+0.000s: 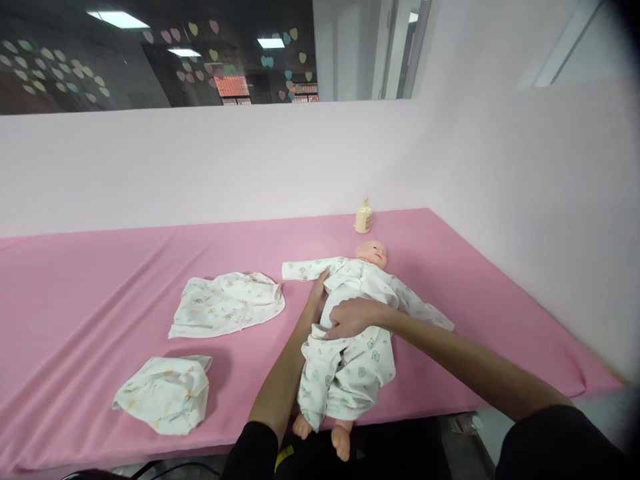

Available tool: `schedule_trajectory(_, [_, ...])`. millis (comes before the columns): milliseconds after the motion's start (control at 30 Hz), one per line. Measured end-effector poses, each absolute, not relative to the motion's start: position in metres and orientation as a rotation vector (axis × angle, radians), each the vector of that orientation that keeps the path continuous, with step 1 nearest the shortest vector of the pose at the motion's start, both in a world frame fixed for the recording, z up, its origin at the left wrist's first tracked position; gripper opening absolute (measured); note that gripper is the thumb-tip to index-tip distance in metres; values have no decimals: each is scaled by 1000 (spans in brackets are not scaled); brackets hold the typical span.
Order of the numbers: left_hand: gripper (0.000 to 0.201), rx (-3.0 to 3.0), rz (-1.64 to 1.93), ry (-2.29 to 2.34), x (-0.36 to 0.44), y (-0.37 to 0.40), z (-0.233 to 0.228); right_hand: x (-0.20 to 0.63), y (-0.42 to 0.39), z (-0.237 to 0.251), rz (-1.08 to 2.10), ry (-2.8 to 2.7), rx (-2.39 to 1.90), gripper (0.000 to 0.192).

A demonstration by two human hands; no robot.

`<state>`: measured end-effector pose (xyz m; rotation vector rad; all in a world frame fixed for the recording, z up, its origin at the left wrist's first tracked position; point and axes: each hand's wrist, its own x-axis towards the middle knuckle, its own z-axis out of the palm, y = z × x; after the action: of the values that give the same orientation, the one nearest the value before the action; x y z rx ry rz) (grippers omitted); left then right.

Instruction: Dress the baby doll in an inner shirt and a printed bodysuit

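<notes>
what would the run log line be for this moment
left hand: on doll's side | right hand: gripping waistband of trousers | folded shirt, diaper, bottle: untouched on pink sheet

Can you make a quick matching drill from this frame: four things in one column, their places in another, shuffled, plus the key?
Things:
1. doll
2. bottle
3. flat garment
4. crumpled garment

Places:
A. upright beyond the doll's head, near the wall
B. near the front edge of the pink sheet, far left
C. on its back under both hands, feet over the front edge
D. spread out just left of the doll's sleeve

Pairs: 1-C, 2-A, 3-D, 4-B. The right hand rests on the doll's belly; the left hand lies at its side.
</notes>
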<state>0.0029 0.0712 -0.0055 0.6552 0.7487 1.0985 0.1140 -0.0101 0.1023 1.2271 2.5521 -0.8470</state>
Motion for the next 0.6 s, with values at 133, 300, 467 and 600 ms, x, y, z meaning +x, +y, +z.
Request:
schedule_trajectory(133, [38, 703, 1106, 748, 9, 80, -5, 125, -8, 101, -862, 2603, 1235, 45])
schedule_trajectory(300, [40, 752, 1114, 738, 14, 90, -2, 130, -3, 98, -1031, 2597, 1352, 51])
schedule_trajectory(467, [44, 836, 1096, 748, 8, 81, 6, 113, 1, 101, -1240, 2497, 1438, 57])
schedule_trajectory(600, [57, 1073, 1175, 894, 2, 70, 12, 93, 0, 116, -1257, 2427, 1310, 50])
